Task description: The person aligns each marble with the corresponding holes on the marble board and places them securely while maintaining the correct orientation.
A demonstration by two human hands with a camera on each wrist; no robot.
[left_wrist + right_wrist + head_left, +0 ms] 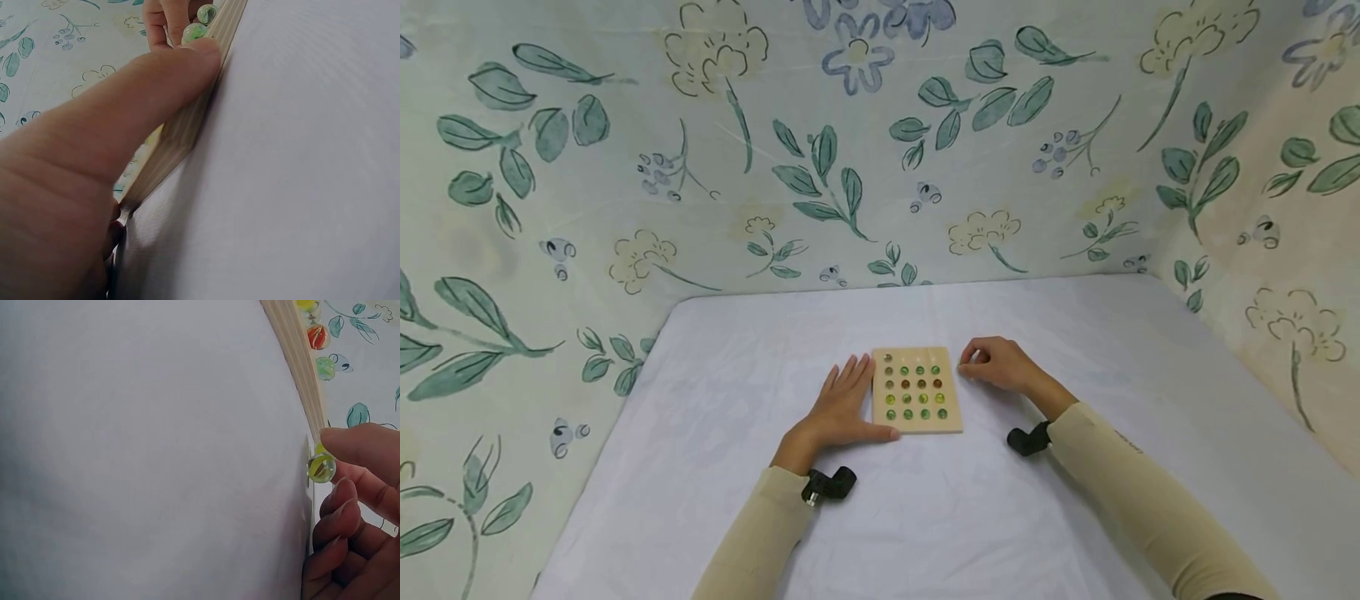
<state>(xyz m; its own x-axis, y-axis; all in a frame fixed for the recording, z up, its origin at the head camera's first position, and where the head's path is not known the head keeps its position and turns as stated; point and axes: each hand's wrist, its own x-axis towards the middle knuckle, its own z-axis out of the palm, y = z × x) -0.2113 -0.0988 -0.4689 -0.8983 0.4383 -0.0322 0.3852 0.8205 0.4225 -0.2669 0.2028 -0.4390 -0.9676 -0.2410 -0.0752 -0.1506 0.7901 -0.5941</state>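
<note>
A square wooden board point(917, 423) lies on the table with rows of glass marbles in it, mostly green, some yellow and reddish-brown. Its farthest row shows a single marble point(888, 357) at the left. My left hand point(842, 412) rests against the board's left side with straight fingers, its thumb point(181, 69) touching the near edge. Just off the board's far right side, my right hand point(996, 364) pinches a clear marble with a yellow swirl point(322, 469) at its fingertips. Another yellow-green bit shows behind that marble, partly hidden by the thumb.
A white cloth point(925, 517) covers the table. Floral fabric point(850, 167) hangs behind it and along both sides. Black wrist cameras point(829, 483) sit at both cuffs.
</note>
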